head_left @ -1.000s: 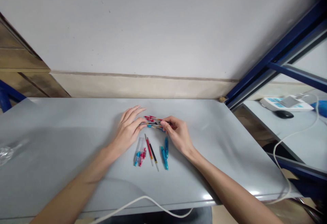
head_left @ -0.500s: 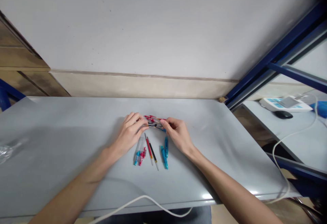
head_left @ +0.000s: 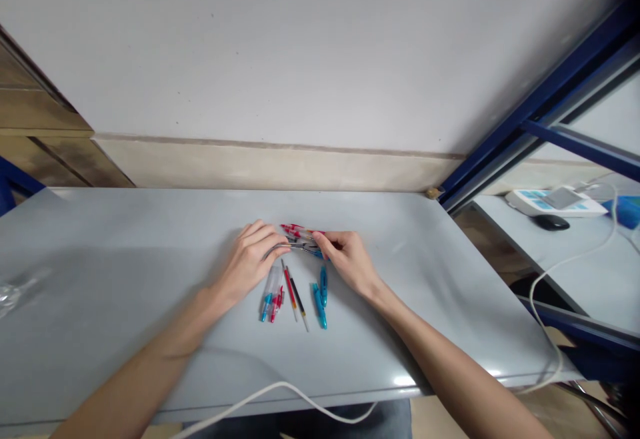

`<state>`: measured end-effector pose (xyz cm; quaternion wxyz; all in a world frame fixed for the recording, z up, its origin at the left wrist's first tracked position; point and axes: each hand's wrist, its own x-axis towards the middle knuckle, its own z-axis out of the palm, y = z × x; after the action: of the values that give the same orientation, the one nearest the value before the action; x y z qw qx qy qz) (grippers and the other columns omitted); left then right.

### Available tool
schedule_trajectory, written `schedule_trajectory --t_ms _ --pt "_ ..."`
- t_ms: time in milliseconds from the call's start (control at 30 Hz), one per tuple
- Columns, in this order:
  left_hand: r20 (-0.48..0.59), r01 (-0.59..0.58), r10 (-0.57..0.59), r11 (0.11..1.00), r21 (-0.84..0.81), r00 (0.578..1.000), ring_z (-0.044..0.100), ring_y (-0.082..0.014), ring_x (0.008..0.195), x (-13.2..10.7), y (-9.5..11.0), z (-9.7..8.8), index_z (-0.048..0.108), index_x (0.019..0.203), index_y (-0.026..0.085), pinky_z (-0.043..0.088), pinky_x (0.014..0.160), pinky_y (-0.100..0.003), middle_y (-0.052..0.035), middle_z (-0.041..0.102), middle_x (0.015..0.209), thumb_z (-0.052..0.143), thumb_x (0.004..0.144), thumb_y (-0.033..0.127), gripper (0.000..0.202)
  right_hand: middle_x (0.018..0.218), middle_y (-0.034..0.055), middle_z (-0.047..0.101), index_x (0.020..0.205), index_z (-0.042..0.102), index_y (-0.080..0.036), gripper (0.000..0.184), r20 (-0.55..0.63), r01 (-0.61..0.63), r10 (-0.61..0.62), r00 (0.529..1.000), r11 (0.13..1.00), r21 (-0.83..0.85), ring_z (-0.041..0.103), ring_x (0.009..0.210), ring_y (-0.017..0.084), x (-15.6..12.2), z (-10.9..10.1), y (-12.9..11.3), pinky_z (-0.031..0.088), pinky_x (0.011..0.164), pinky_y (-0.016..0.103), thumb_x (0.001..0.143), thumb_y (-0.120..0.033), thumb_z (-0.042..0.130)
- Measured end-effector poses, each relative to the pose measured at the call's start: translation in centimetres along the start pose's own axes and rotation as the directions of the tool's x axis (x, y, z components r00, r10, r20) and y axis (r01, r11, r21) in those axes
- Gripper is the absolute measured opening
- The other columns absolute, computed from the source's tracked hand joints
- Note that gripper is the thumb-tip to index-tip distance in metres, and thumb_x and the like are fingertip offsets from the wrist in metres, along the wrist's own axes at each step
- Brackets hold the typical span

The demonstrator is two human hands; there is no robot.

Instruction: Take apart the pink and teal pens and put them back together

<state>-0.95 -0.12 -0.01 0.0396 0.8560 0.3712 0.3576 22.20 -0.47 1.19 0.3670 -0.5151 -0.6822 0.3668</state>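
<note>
Glossy pale-grey tabletop (head_left: 150,252), our left hand (head_left: 250,255) pinching a thin silvery stick (head_left: 281,245) beyond a slim red refill (head_left: 289,287) and slim black refill (head_left: 297,293), our right hand (head_left: 350,257) curled nearby, whether gripping we cannot tell

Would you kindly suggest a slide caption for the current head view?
Left hand and right hand among colourful pen parts on a grey table.

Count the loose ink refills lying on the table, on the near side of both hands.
2: a red refill and, just right of it, a black refill, both left of the teal pen parts. None seems hidden there.
</note>
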Motion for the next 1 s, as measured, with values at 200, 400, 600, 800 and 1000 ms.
schedule_trajectory --t_ms 200,400,600,800,1000 --pt "-0.073 -0.002 0.009 0.996 0.086 0.997 0.054 -0.0202 0.090 0.1 0.3 -0.3 0.072 0.098 0.019 0.043 0.082 -0.036 -0.0042 0.073 0.094 0.063 0.099 0.027 0.012 0.061 -0.0050 0.025 0.060 0.040 -0.020 0.053 0.101 -0.045 0.048 0.994 0.998 -0.032 0.021 0.059 0.010 -0.1 -0.8 -1.0 0.018 0.054 0.028 0.099 -0.056 0.048" --pt "0.100 0.006 -0.008 1.000 0.013 0.995 0.055 -0.0208 0.100 0.1 -0.4 0.3 0.072 0.112 0.021 0.046 0.087 -0.037 -0.0042 0.071 0.100 0.060 0.100 0.027 0.018 0.066 -0.0043 0.044 0.070 0.056 -0.018 0.040 0.246 0.095 -0.059 0.968 0.986 -0.139 0.035 0.062 0.011 0.4 -2.8 -0.7 0.028 0.058 0.026 0.094 -0.050 0.060" --pt "0.194 -0.006 0.002 1.000 0.024 0.981 0.055 -0.0217 0.108 0.3 -0.2 1.2 0.068 0.127 0.024 0.048 0.092 -0.039 -0.0053 0.068 0.109 0.053 0.102 0.019 0.030 0.062 -0.0041 0.050 0.068 0.059 -0.018 0.032 0.382 0.184 0.003 0.924 0.873 -0.452 0.036 0.057 0.010 0.2 -3.7 -0.7 0.025 0.056 0.027 0.091 -0.039 0.066" --pt "0.206 -0.027 0.016 0.998 0.051 0.978 0.056 -0.0230 0.109 0.4 -0.4 1.6 0.073 0.114 0.024 0.048 0.090 -0.040 -0.0053 0.068 0.108 0.056 0.100 0.020 0.023 0.055 -0.0053 0.047 0.065 0.055 -0.020 0.035 0.323 0.159 0.075 0.943 0.753 -0.638 0.032 0.051 0.009 0.4 -3.9 -0.5 0.022 0.053 0.027 0.086 -0.041 0.074" --pt "0.132 0.070 -0.062 0.996 -0.058 0.989 0.058 -0.0236 0.106 0.5 2.6 -1.5 0.072 0.114 0.024 0.049 0.093 -0.043 -0.0066 0.069 0.110 0.055 0.102 0.027 0.021 0.057 -0.0033 0.051 0.069 0.060 -0.020 0.035 0.289 0.159 0.085 0.954 0.672 -0.723 0.031 0.051 0.010 0.6 -3.9 -0.2 0.020 0.053 0.028 0.089 -0.047 0.071"
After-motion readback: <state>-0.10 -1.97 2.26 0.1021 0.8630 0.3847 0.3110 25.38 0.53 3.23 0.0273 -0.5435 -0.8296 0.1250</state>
